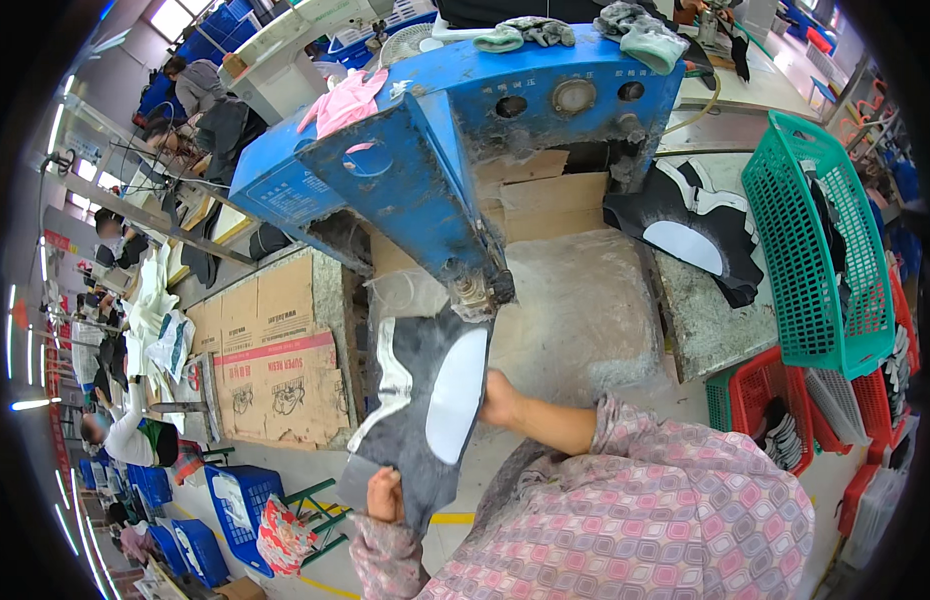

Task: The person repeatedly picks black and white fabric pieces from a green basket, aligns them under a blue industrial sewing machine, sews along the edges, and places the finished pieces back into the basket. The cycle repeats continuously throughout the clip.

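We listed: one blue machine (385, 190); one dark sheet (417, 420), its top end at the machine's head (472, 292), long axis slanting down-left from there; its white oval panel (459, 395); the right hand (502, 400), beside the oval and nearer the head, grip hidden, so we couldn't tell; the left hand (386, 496), clamped on the lower-left edge.

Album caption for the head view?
Left hand gripping, right hand touching a dark, white-patched piece at a blue machine.

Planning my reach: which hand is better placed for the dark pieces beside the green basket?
Probably your right hand: it is nearer the dark pieces. Your left hand, farther off, grips the black panel near its lower end.
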The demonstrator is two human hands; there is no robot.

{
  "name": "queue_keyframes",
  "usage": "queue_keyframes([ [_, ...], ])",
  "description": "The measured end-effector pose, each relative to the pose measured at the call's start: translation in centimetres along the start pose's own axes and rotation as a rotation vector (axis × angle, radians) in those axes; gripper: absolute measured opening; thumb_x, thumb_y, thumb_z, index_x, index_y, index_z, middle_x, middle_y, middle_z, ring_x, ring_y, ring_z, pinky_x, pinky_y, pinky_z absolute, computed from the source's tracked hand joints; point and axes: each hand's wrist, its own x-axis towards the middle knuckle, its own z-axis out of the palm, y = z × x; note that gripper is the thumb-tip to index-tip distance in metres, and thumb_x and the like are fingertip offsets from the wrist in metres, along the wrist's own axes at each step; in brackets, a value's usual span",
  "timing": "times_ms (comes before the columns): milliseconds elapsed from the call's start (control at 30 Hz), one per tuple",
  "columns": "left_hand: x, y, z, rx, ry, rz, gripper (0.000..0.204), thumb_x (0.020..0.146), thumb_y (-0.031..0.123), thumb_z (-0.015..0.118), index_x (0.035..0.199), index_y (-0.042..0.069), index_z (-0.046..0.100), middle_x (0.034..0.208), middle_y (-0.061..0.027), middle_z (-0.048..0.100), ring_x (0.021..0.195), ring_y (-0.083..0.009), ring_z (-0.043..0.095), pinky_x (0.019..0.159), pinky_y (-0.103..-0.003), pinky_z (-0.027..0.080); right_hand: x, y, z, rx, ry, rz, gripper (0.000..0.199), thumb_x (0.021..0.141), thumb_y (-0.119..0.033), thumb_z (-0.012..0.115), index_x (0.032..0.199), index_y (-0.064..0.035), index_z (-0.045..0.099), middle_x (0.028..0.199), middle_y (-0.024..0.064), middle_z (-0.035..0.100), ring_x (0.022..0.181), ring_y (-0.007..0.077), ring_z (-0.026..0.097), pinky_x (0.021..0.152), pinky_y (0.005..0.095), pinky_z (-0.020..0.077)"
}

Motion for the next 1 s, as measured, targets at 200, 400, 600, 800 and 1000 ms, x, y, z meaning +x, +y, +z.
queue_keyframes([
  [200,-1.5,-0.5,-0.5,-0.138,0.050,-0.088,0.027,0.071,0.014,0.046,0.090,-0.004,0.050,0.095,-0.0158,0.055,0.087,-0.0257,0.055,0.079,-0.036,0.043,-0.7,0.8,-1.3,0.047,0.089,0.096,0.027,0.083,-0.017,0.040,0.101,-0.0020,0.051,0.100,0.0098,0.055,0.094,0.0226,0.051,0.087,0.0387,0.0378],
  [400,-6.8,-0.3,-1.5,-0.107,0.164,-0.194,0.025,0.070,0.010,0.048,0.090,-0.004,0.051,0.095,-0.0156,0.056,0.085,-0.0260,0.056,0.078,-0.036,0.044,-5.1,3.9,-2.2,0.031,0.090,0.185,0.031,0.085,-0.020,0.036,0.108,-0.0029,0.045,0.108,0.0094,0.051,0.099,0.0236,0.050,0.087,0.0418,0.0380],
  [600,-4.8,1.0,-3.0,-0.143,0.002,-0.221,0.027,0.071,0.010,0.048,0.093,-0.004,0.051,0.095,-0.0155,0.056,0.085,-0.0261,0.057,0.077,-0.037,0.045,-5.3,1.3,-3.0,-0.025,-0.075,0.117,0.028,0.085,-0.023,0.037,0.109,-0.0113,0.046,0.109,0.0042,0.051,0.102,0.0226,0.047,0.087,0.0413,0.0363],
  [800,2.5,-2.1,-2.2,0.030,-0.335,-0.383,0.036,0.070,0.018,0.048,0.098,-0.005,0.050,0.097,-0.0139,0.056,0.088,-0.0253,0.055,0.080,-0.036,0.042,-8.2,-2.4,-6.9,0.161,0.189,-0.030,0.032,0.085,-0.034,0.039,0.107,-0.0126,0.048,0.109,0.0030,0.052,0.103,0.0222,0.046,0.090,0.0422,0.0328],
  [1000,9.7,-3.0,12.4,-0.081,-0.621,-0.370,0.022,0.072,0.008,0.047,0.091,-0.004,0.050,0.093,-0.0140,0.054,0.090,-0.0226,0.051,0.082,-0.033,0.037,-22.7,-8.4,-5.9,0.076,-0.114,-0.527,0.061,0.077,-0.051,0.045,0.123,-0.0132,0.032,0.123,0.0066,0.041,0.108,0.0280,0.043,0.090,0.0480,0.0321],
])
